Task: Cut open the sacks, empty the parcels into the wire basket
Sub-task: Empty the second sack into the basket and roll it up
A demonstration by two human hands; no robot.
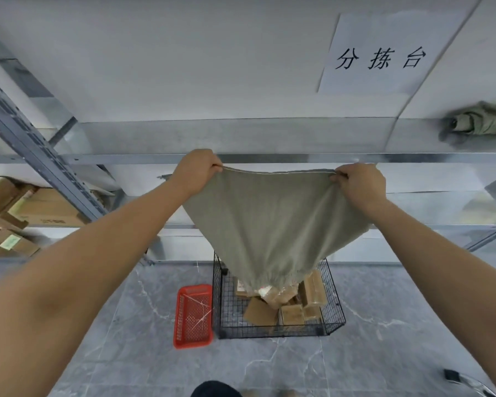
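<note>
A grey-green cloth sack (272,222) hangs upside down over the black wire basket (334,308) on the floor. My left hand (196,171) grips one bottom corner of the sack and my right hand (358,183) grips the other, both held high. The sack's gathered mouth points down into the basket. Several brown cardboard parcels (292,308) lie in a heap inside the basket, right under the mouth.
A red plastic tray (194,316) lies on the grey marble floor just left of the basket. Metal shelving (269,158) runs behind, with cardboard boxes (40,207) at left and another folded sack (478,120) on the upper right shelf. A paper sign (381,58) hangs above.
</note>
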